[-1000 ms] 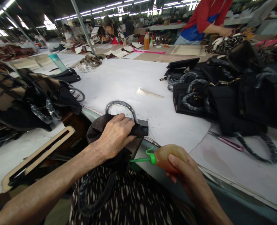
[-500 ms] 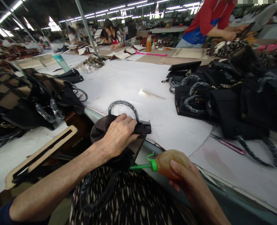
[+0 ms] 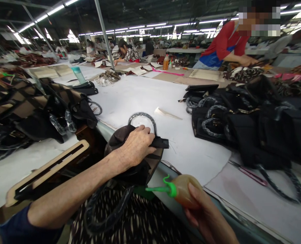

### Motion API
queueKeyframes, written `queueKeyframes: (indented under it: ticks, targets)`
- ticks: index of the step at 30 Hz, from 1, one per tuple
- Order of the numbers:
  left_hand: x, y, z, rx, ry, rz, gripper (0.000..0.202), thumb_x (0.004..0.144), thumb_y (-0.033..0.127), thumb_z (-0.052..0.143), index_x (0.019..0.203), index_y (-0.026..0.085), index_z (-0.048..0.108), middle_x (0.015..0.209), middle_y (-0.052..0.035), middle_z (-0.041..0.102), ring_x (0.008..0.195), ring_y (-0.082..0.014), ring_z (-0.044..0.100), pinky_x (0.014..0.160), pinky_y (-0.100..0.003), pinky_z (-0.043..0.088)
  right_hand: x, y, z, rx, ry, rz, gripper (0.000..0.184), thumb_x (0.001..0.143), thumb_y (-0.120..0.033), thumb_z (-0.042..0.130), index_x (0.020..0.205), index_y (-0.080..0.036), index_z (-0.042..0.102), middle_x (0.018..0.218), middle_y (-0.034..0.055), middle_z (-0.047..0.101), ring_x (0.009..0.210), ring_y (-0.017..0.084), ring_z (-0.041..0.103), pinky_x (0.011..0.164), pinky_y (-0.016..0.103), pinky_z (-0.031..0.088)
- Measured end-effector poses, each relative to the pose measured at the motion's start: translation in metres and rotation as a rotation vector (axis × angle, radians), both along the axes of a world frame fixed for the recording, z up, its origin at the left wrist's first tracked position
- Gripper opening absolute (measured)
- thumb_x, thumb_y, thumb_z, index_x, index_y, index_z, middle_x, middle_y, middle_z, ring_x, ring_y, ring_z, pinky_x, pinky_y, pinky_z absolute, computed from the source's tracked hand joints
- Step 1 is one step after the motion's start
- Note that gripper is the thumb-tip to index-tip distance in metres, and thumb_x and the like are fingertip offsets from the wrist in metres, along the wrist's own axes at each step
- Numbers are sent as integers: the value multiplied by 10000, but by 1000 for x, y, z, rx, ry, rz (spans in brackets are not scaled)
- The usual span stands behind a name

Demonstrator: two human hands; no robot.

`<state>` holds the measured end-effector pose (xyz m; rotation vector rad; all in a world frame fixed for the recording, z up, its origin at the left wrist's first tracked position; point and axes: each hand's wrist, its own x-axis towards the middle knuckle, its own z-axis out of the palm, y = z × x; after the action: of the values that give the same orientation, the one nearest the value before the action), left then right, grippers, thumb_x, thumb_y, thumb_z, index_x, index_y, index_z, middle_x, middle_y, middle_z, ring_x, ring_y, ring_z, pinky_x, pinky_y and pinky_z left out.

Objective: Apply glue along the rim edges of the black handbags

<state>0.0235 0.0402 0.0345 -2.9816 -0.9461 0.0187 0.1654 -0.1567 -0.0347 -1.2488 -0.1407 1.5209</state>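
My left hand [image 3: 136,146] presses down with curled fingers on a dark brown bag [image 3: 152,162] hanging over the table edge. The bag's plastic-wrapped handle [image 3: 142,117] loops onto the white table top [image 3: 145,93] just beyond my fingers. My right hand [image 3: 203,213] grips a soft amber glue bottle [image 3: 184,193] low at the front. Its green nozzle [image 3: 160,188] points left toward the bag's lower edge, a short gap from it. A second wrapped handle [image 3: 107,213] hangs down over my patterned lap.
A pile of black bags [image 3: 254,118] fills the right of the table, and brown checked bags [image 3: 33,108] are heaped at the left. A cardboard template [image 3: 45,171] lies front left, pink scissors [image 3: 247,171] at the right. A person in red [image 3: 224,44] works at the far side.
The view has tilted up and shifted, so the hall shows more. My right hand with the bottle sits lower in the picture. My left hand stays on the bag.
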Motion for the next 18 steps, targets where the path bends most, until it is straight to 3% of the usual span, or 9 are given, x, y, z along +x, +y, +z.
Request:
queueKeyframes:
  ticks: [4, 8, 13, 15, 18]
  targets:
    - [4, 6, 8, 6, 17, 11, 212, 753, 376, 661, 771, 168, 628, 810, -61, 614, 863, -242, 538, 682, -323, 459, 9, 7, 14, -38, 224, -164, 345, 755, -413, 715, 965, -152, 633, 710, 77, 646, 389, 53, 428, 308, 118, 292]
    - [6, 11, 14, 31, 18, 5, 221, 759, 390, 644, 755, 169, 636, 766, -59, 631, 869, -251, 545, 679, -328, 456, 32, 23, 36, 67, 374, -170, 270, 853, -350, 596, 907, -92, 652, 733, 94, 613, 371, 12, 365, 299, 91, 276]
    - [4, 13, 17, 60, 7, 24, 204, 764, 379, 640, 779, 175, 640, 775, -66, 638, 849, -262, 563, 636, -327, 457, 75, 52, 82, 106, 292, -281, 429, 883, -450, 491, 827, -59, 660, 661, 57, 552, 333, -24, 288, 287, 84, 211]
    - [3, 14, 18, 54, 17, 34, 200, 766, 373, 637, 795, 175, 639, 791, -72, 641, 838, -264, 575, 635, -327, 459, 95, 64, 104, 177, 221, -348, 402, 897, -441, 485, 833, -86, 662, 662, 36, 567, 336, -37, 288, 311, 79, 192]
    - [1, 18, 16, 25, 17, 42, 192, 769, 354, 628, 825, 170, 632, 808, -75, 646, 826, -264, 597, 651, -331, 467, 122, 76, 133, 274, 85, -501, 325, 917, -314, 462, 770, -90, 645, 1011, 70, 630, 393, -59, 353, 363, 127, 245]
